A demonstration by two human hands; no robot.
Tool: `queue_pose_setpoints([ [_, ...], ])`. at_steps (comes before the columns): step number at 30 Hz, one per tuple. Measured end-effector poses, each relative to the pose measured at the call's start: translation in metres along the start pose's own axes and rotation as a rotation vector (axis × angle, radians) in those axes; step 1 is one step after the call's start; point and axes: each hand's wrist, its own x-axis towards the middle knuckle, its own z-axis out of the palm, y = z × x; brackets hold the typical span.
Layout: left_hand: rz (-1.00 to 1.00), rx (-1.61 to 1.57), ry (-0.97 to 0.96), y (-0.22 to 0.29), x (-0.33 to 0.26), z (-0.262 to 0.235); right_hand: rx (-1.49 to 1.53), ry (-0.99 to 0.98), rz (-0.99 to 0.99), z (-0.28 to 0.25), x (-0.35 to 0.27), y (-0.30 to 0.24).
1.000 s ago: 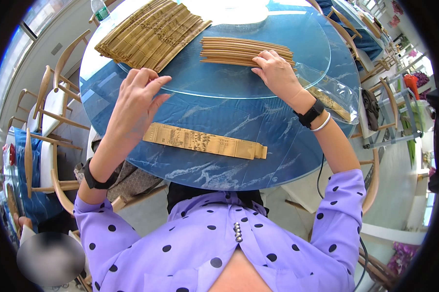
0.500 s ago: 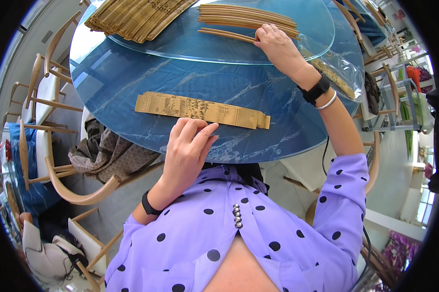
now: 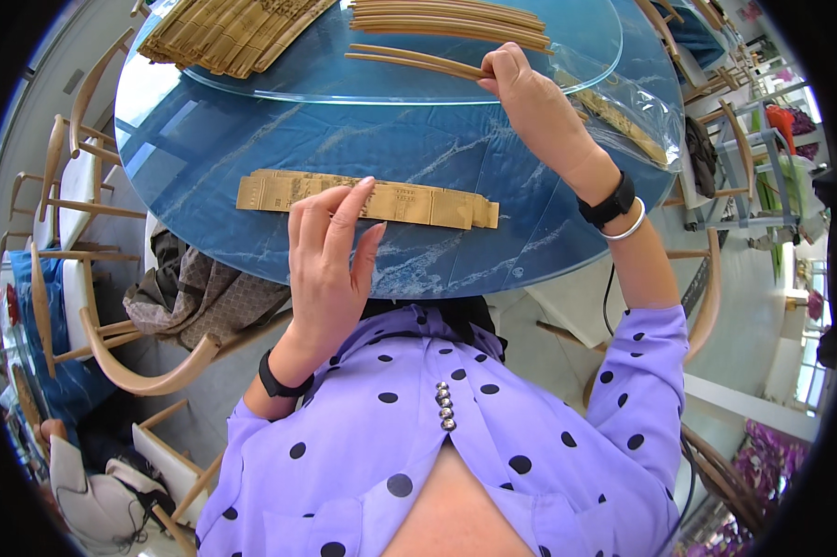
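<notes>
My right hand (image 3: 550, 121) pinches the right ends of a pair of wooden chopsticks (image 3: 409, 59) over the glass turntable at the far side. The pair's other ends point left, just in front of a row of more chopsticks (image 3: 446, 22). A flat stack of brown printed paper sleeves (image 3: 428, 206) lies crosswise on the blue table close to me. Above its near edge is my left hand (image 3: 325, 255), fingers stretched and thumb apart, holding nothing. The fingertips overlap the sleeves; whether they touch is unclear.
A pile of brown paper-sleeved chopsticks (image 3: 237, 35) rests at the far left on the glass turntable (image 3: 325, 99). At the right edge of the round blue table (image 3: 186, 172) lies a clear plastic bag (image 3: 655, 116). Wooden chairs (image 3: 149, 371) stand around, one with a patterned bag (image 3: 209, 292).
My right hand has drawn the chopstick pair slightly away from the row toward me. My left hand has moved left and up over the sleeves, its fingers more stretched. The view has shifted a little.
</notes>
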Motion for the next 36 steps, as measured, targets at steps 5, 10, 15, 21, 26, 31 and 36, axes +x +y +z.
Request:
queue_pose_setpoints([
  [5, 0.270, 0.346, 0.080, -0.010, 0.021, -0.010, 0.511, -0.197, 0.057, -0.085, -0.044, -0.071],
  [10, 0.240, -0.167, -0.180, -0.007, 0.010, -0.004, 0.763, -0.299, 0.163, -0.104, -0.081, -0.099],
  [15, 0.214, -0.305, -0.227, 0.009, 0.006, 0.012, 0.649, -0.313, 0.185, -0.101, -0.102, -0.121],
  [21, 0.127, -0.523, -0.340, 0.008, 0.004, 0.013, 0.684, -0.272, 0.203, -0.103, -0.116, -0.110],
  [26, -0.051, -0.637, -0.420, 0.023, -0.003, 0.024, 0.684, -0.232, 0.190, -0.101, -0.115, -0.122],
  [31, -0.538, -0.761, -0.708, 0.029, 0.011, 0.010, 0.673, -0.127, 0.236, -0.102, -0.113, -0.115],
  [36, -0.404, -0.648, -0.600, 0.031, 0.001, 0.019, 0.699, -0.066, 0.256, -0.095, -0.111, -0.121],
])
